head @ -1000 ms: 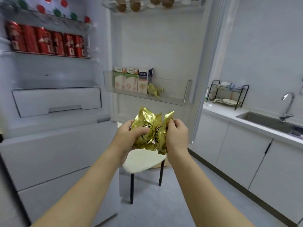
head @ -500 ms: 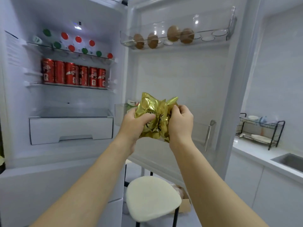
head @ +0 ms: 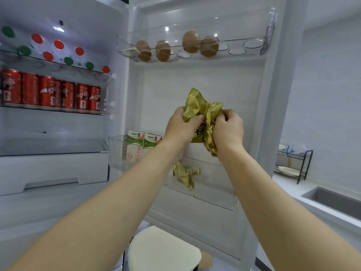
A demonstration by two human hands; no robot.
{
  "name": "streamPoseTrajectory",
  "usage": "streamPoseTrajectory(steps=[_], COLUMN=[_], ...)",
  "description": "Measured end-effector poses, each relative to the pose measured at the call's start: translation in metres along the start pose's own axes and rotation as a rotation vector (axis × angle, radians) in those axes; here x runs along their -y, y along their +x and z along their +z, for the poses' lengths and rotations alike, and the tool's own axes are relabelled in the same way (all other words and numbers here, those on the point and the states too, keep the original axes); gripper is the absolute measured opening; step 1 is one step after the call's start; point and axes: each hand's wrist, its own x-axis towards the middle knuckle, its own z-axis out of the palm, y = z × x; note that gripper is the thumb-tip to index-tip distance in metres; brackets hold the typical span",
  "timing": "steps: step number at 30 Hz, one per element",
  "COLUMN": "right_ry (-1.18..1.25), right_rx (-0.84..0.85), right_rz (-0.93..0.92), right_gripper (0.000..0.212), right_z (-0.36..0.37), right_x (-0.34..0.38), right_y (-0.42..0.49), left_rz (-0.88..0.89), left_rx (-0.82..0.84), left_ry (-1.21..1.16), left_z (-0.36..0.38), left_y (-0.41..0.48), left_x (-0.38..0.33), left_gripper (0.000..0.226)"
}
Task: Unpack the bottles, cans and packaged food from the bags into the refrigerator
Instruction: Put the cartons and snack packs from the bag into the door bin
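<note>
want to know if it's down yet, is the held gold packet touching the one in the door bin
Apart. Head view: the held packet sits higher, with bare white door showing between it and the bin packet.

The white-and-green paper carton in the clear plastic door bin bears an orange "33g" low on its front. Its other print is too small to read. Black characters on the crinkled gold foil packet and white ones on the red metal cans cannot be made out.
</note>
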Motion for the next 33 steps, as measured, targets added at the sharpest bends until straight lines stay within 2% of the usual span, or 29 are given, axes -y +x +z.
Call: streamPoseTrajectory(steps=[3,6,10,13,16,20,25,31,33], right_ry=[-0.131,-0.281,-0.435,-0.588,-0.728,-0.935,-1.148,-1.222,-1.258], right_rx=[-0.028,0.045,0.193,0.255,0.302,0.4,0.497,0.499,0.5], right_rz=[0.003,0.055,0.145,0.152,0.173,0.177,0.172,0.201,0.203], right_gripper=[0.019,0.025,0.027,0.024,0.018,0.015,0.011,0.025,0.026], right_z=[-0.016,-0.024,-0.026,-0.027,-0.027,-0.023,-0.017,-0.012,-0.01], right_x=[-0.014,-0.028,-0.037,-0.038,-0.039,-0.041,-0.046,-0.055,-0.057], right_y=[0.008,0.012,0.016,0.02,0.023,0.027,0.033,0.038,0.04], left_rz=[0.0,-0.049,-0.025,-0.012,-0.051,-0.095,-0.165,-0.232,-0.211], left_rx=[0.132,0.265,0.309,0.392,0.456,0.574,0.643,0.656,0.652], left_ry=[0.128,0.244,0.401,0.54,0.587,0.652,0.774,0.879,0.936], left_z=[0.006,0.007,0.005,0.003,0.002,0.006,0.012,0.015,0.016], left_y=[0.009,0.016,0.025,0.028,0.032,0.034,0.039,0.044,0.042], left_x=[0.012,0.026,0.035,0.037,0.04,0.038,0.038,0.042,0.042], left_gripper=[0.024,0.033,0.018,0.018,0.02,0.01,0.013,0.019,0.028])
